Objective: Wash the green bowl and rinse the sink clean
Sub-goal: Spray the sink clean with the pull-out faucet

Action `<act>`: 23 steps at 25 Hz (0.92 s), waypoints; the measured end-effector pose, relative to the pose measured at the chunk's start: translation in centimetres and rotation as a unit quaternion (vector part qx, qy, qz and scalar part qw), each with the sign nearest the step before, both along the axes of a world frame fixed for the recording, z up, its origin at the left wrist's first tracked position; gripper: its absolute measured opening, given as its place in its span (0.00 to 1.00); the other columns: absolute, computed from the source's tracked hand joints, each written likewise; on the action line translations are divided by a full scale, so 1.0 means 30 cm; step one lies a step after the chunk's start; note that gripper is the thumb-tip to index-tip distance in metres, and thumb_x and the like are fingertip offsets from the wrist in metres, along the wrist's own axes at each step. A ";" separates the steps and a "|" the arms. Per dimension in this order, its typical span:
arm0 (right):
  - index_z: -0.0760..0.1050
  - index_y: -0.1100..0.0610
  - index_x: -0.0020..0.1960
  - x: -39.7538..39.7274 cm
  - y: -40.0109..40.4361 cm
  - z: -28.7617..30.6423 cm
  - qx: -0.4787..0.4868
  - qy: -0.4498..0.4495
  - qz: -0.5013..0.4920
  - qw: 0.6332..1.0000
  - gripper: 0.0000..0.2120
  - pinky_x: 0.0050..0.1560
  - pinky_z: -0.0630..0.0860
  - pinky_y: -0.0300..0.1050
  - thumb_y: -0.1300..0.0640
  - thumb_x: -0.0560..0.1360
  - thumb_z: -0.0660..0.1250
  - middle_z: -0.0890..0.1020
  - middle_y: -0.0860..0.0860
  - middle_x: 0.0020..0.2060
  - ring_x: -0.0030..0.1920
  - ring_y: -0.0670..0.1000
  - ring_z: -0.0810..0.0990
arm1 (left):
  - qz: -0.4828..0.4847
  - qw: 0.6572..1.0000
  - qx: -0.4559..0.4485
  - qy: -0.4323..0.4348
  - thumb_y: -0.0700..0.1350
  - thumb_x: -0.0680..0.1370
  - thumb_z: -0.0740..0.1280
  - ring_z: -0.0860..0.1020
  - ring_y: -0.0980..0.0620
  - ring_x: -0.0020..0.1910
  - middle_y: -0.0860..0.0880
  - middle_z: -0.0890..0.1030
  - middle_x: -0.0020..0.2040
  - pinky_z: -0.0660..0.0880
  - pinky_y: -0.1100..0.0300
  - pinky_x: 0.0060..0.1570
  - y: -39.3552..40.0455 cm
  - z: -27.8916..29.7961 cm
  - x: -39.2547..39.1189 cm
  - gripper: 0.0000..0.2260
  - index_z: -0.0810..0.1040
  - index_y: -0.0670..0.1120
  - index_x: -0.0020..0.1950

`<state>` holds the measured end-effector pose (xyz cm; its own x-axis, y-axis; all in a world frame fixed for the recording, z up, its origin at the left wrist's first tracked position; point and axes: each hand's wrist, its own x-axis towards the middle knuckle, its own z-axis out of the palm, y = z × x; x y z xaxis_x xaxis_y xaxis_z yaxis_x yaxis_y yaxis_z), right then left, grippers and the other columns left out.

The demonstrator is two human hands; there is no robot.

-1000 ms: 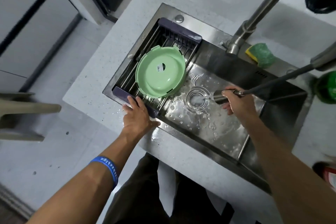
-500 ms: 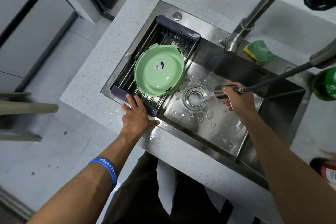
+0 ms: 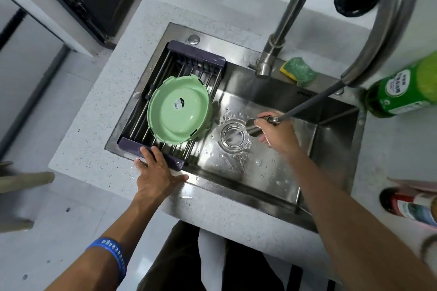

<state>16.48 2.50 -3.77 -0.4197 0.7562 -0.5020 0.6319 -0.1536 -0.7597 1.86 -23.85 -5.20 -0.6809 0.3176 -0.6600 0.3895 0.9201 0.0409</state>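
The green bowl (image 3: pixel 179 111) sits upside down in the left middle of the frame, resting on the bars of a dark drying rack (image 3: pixel 194 58) that spans the left part of the steel sink (image 3: pixel 262 170). A small label shows on the bowl's upturned base. The bowl's right edge overhangs the rack toward the open basin.

The left hand (image 3: pixel 157 172) lies in the lower left of the centre, palm down and fingers spread, gripping nothing; its fingertips touch the near purple end of the rack and its thumb stretches right along the sink's front rim. A blue wristband (image 3: pixel 110 253) circles that forearm near the bottom of the frame.

The right hand (image 3: pixel 275 133) is right of centre, inside the basin, with its fingers wrapped tight around the pull-out spray head (image 3: pixel 254 125). A grey hose (image 3: pixel 312 101) runs from the spray head up to the upper right, into the curved spout of the tap (image 3: pixel 279 30). The nozzle points left at the round drain (image 3: pixel 234 136), just beside it, and water pours into the drain. Droplets and a wet sheen cover the basin floor around the drain.

On the back ledge, upper right of centre, a green and yellow sponge (image 3: pixel 299 72) lies just beside the tap's base. A green bottle (image 3: pixel 402 90) stands at the right edge, and a red-capped bottle (image 3: pixel 409 205) lies lower down on the right
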 end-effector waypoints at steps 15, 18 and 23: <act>0.81 0.59 0.45 0.173 0.217 0.151 0.082 -0.382 0.200 0.898 0.21 0.46 0.77 0.47 0.41 0.71 0.65 0.84 0.55 0.38 0.40 0.56 0.83 | -0.062 0.998 -0.016 0.026 0.70 0.68 0.69 0.56 0.25 0.74 0.29 0.47 0.78 0.64 0.39 0.70 0.001 -0.003 -0.012 0.58 0.43 0.34 0.78; 0.80 0.57 0.38 0.166 0.192 0.130 0.059 -0.339 0.148 0.927 0.20 0.46 0.82 0.50 0.40 0.66 0.66 0.84 0.52 0.28 0.31 0.54 0.84 | -0.061 0.998 -0.018 0.022 0.70 0.68 0.69 0.56 0.25 0.74 0.29 0.46 0.78 0.65 0.39 0.69 0.003 -0.001 -0.011 0.58 0.43 0.34 0.78; 0.78 0.63 0.45 0.178 0.152 0.094 -0.040 -0.264 0.109 0.957 0.15 0.28 0.72 0.41 0.49 0.76 0.68 0.82 0.58 0.30 0.25 0.52 0.77 | -0.052 0.998 -0.024 0.013 0.70 0.69 0.69 0.54 0.26 0.75 0.31 0.45 0.79 0.66 0.41 0.69 0.005 0.003 -0.013 0.58 0.41 0.35 0.79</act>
<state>21.82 7.05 -0.95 -0.2342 0.6298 -0.7406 0.9485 -0.0192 -0.3163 1.48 -23.69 -5.10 -0.6627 0.3553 -0.6593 0.4826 0.8757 -0.0132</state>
